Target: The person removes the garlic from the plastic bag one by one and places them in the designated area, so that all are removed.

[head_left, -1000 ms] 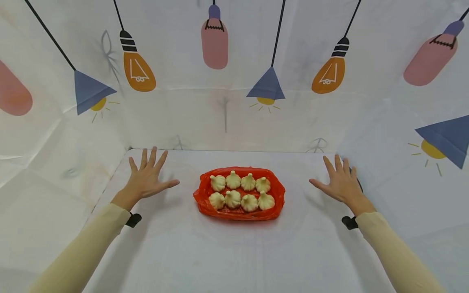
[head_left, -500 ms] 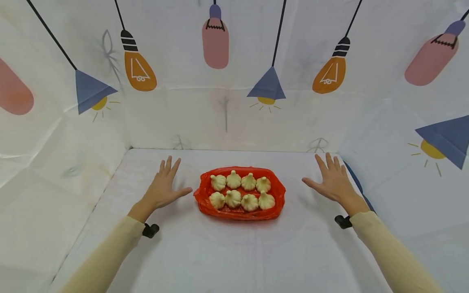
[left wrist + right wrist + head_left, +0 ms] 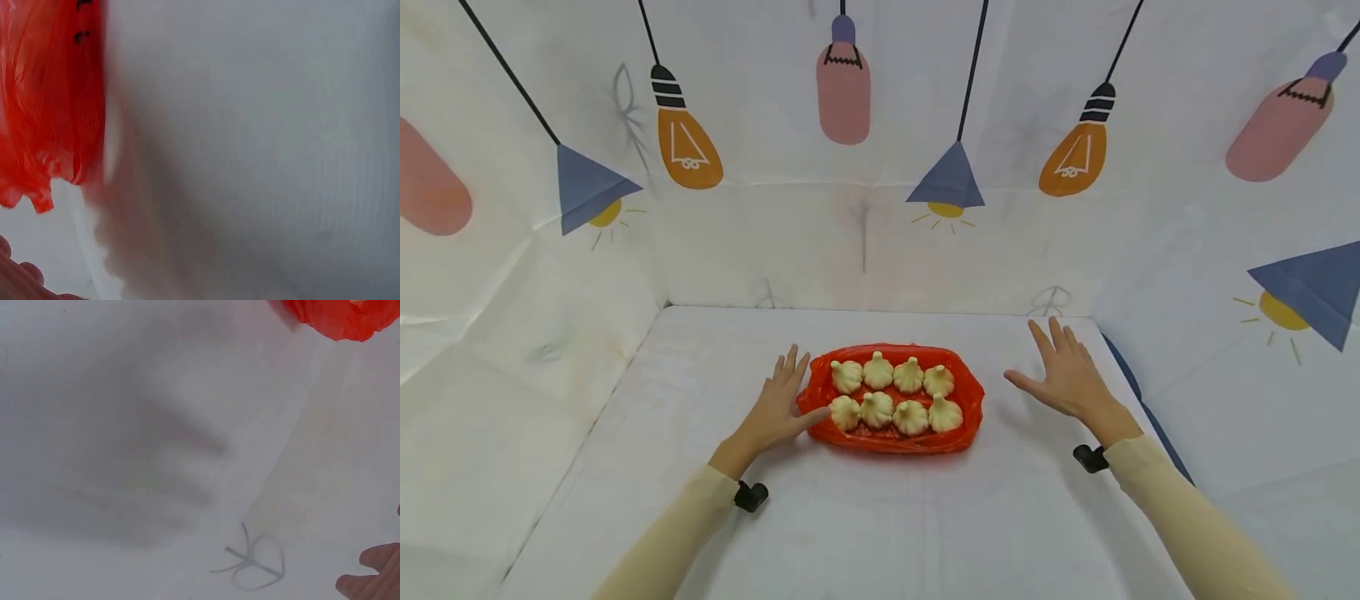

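A shallow container lined with a red plastic bag [image 3: 891, 446] sits mid-table, holding several garlic bulbs [image 3: 877, 408] in two rows. My left hand [image 3: 775, 410] is at its left end, fingers straight and thumb spread; in the head view the thumb overlaps the bag's edge near the lower left bulb. My right hand [image 3: 1063, 375] hovers right of the container, fingers spread and holding nothing. The left wrist view shows the crumpled end of the red bag [image 3: 53, 94] above the fingertips [image 3: 30, 272]. In the right wrist view, fingertips [image 3: 369, 575] appear at the lower right.
The white tabletop [image 3: 887, 533] meets a white back wall [image 3: 760, 242] printed with hanging lamps and bulbs. White side walls [image 3: 512, 400] rise at left and right. A dark blue edge [image 3: 1150, 417] shows along the table's right side.
My left hand has moved right, from the far left of the table to the container's left end. My right hand has shifted a little left toward it. The garlic and container have stayed put.
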`<state>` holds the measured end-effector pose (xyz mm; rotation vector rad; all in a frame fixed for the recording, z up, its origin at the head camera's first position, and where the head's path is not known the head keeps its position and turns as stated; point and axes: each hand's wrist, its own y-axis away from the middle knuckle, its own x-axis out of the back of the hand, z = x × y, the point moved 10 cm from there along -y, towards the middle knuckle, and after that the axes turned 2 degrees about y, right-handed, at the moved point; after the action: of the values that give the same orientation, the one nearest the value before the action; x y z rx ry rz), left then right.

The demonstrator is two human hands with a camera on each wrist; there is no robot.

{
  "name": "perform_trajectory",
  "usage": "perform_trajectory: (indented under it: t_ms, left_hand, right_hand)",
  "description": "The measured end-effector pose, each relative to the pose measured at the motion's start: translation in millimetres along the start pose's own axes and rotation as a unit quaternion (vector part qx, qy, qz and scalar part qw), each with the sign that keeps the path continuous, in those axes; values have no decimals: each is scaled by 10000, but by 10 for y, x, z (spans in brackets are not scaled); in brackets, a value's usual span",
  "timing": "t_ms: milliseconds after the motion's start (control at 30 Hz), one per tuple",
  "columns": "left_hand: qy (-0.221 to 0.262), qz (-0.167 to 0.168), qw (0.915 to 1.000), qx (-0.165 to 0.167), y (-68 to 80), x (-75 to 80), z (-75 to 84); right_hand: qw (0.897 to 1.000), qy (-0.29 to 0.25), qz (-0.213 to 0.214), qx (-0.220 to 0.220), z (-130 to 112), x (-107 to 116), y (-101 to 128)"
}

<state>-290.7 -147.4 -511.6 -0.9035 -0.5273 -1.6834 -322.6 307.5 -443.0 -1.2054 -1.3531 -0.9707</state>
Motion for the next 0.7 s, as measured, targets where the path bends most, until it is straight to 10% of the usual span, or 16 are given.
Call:
perform_trajectory:
  t_ms: [700]
  left_hand:
    - [1334, 169, 9909, 16, 8, -402, 58]
  right_hand:
    - [9998, -160, -116, 92, -214, -38, -8]
